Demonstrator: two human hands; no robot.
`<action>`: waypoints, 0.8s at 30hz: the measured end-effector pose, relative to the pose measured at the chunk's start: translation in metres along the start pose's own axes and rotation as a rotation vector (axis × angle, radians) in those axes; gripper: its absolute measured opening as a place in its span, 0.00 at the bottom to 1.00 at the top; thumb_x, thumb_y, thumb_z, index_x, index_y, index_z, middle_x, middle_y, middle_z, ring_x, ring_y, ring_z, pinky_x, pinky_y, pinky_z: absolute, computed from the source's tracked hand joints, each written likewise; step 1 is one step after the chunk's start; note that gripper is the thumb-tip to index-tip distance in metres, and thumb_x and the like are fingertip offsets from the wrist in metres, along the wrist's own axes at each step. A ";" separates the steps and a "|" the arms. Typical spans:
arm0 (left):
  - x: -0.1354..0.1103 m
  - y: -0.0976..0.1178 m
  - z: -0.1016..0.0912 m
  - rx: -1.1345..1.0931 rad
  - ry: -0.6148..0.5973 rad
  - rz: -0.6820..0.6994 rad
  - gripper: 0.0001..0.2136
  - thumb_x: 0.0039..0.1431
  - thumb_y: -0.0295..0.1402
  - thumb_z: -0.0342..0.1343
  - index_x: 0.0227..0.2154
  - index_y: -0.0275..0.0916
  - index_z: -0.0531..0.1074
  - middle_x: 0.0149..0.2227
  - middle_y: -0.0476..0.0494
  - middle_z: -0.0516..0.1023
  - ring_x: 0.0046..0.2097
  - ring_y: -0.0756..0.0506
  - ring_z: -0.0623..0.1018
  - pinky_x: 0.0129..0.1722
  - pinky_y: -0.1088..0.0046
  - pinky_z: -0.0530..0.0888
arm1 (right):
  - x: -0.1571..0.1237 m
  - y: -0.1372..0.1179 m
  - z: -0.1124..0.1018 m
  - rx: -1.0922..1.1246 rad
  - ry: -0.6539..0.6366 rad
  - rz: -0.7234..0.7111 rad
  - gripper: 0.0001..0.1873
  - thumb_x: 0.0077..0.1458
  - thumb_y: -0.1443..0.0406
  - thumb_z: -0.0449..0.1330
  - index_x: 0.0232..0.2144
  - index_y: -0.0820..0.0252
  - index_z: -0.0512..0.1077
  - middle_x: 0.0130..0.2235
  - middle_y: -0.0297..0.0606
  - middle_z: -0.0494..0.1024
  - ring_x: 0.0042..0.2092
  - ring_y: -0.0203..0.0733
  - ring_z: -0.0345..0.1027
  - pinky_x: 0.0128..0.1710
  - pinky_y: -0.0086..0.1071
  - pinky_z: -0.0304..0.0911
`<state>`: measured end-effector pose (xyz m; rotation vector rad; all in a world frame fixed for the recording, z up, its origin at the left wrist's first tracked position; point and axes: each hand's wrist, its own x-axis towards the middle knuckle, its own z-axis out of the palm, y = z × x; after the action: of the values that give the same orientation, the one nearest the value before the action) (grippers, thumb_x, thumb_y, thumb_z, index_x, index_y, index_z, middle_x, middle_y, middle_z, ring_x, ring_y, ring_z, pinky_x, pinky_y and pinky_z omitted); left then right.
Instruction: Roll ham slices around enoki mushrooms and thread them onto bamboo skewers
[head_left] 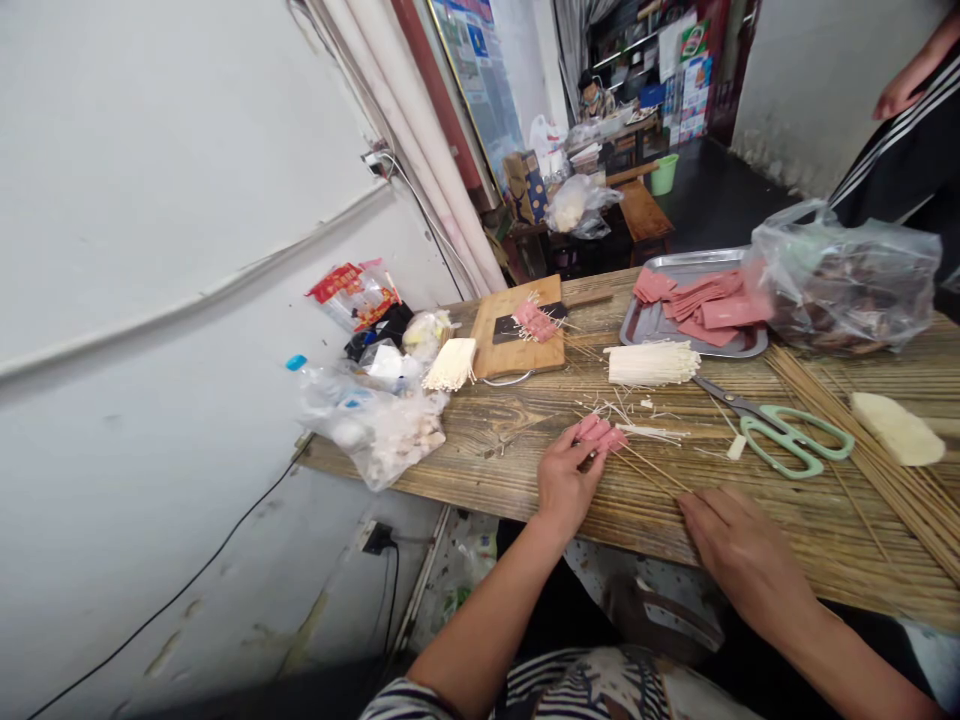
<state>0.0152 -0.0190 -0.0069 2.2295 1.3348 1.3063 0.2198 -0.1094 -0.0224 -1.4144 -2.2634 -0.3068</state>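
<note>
- Grasped at the fingertips of the left hand, thumb on the near side: pink rolls, just above or resting on the wooden table, hard to tell which.
- Pinched by the right hand, fingers curled round their near ends: thin skewers, slanting away leftward into the rolls.
- To the right of the rolls, near the left fingertips: loose mushroom strands.
- Farther from both hands: a mushroom bundle.
- Beyond the right hand, well apart: scissors.
</note>
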 end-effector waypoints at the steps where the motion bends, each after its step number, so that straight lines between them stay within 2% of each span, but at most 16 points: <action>1: 0.000 0.000 0.000 -0.003 -0.006 -0.002 0.09 0.59 0.29 0.58 0.41 0.43 0.79 0.48 0.44 0.79 0.52 0.44 0.77 0.55 0.63 0.75 | 0.000 0.000 0.001 -0.002 -0.006 0.000 0.11 0.58 0.73 0.51 0.39 0.69 0.72 0.34 0.45 0.71 0.38 0.46 0.63 0.40 0.40 0.62; 6: 0.001 0.002 -0.002 -0.022 -0.047 -0.024 0.10 0.60 0.29 0.56 0.42 0.43 0.78 0.50 0.45 0.78 0.53 0.45 0.76 0.57 0.63 0.72 | 0.003 -0.001 0.001 0.002 -0.021 0.006 0.09 0.58 0.73 0.51 0.37 0.67 0.72 0.35 0.45 0.71 0.40 0.47 0.63 0.40 0.40 0.61; 12: 0.001 0.002 -0.002 -0.033 -0.042 -0.031 0.09 0.60 0.30 0.57 0.41 0.43 0.78 0.50 0.44 0.78 0.53 0.44 0.76 0.57 0.60 0.73 | 0.009 -0.005 -0.005 0.022 -0.012 0.031 0.11 0.59 0.73 0.49 0.34 0.65 0.71 0.35 0.46 0.71 0.39 0.47 0.63 0.39 0.39 0.62; 24: 0.003 0.005 -0.002 -0.077 -0.052 -0.038 0.08 0.61 0.27 0.55 0.40 0.40 0.78 0.49 0.42 0.78 0.54 0.45 0.76 0.58 0.61 0.72 | 0.019 -0.009 -0.007 0.048 -0.010 0.021 0.10 0.57 0.75 0.50 0.34 0.67 0.71 0.31 0.43 0.68 0.36 0.45 0.60 0.38 0.38 0.60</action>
<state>0.0174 -0.0202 -0.0014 2.1610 1.2809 1.2558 0.2070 -0.1013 -0.0070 -1.4175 -2.2469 -0.2375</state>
